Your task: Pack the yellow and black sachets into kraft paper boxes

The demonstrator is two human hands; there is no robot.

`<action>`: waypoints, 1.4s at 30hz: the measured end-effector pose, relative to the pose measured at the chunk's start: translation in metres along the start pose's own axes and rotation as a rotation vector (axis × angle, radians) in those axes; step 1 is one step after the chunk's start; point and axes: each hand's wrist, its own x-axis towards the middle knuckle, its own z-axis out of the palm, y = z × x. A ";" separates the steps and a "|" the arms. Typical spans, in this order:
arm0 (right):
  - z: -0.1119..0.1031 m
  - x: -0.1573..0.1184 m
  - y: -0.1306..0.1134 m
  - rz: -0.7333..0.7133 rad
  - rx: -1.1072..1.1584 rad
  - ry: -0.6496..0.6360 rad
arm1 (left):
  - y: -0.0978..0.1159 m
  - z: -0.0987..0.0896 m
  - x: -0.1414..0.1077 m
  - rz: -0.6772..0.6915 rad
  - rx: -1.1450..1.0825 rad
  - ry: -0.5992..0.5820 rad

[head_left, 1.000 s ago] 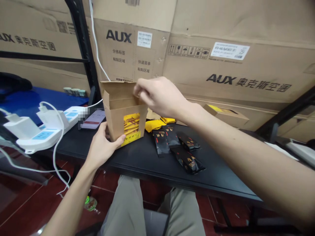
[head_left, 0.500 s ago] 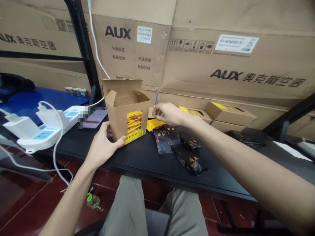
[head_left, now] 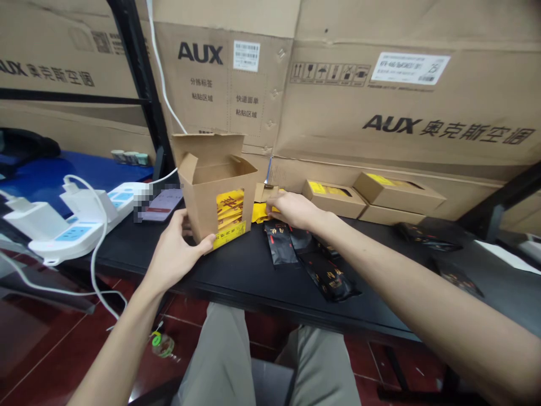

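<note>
On black desk (head_left: 243, 290): kraft box (head_left: 203, 208) w/ yellow sachets (head_left: 230, 206), L hand (head_left: 175, 254) gripping.

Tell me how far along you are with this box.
Done: the open kraft box already shows yellow packets through its window. In hand: the left hand steadies the box near its base, and the right hand is at loose yellow packets beside it. Left: black sachets lie on the table, and other kraft boxes sit by the wall; their contents can't be told.
</note>
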 end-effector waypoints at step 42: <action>0.051 -0.113 0.095 0.976 1.425 0.408 | 0.006 -0.001 -0.005 -0.015 -0.044 -0.017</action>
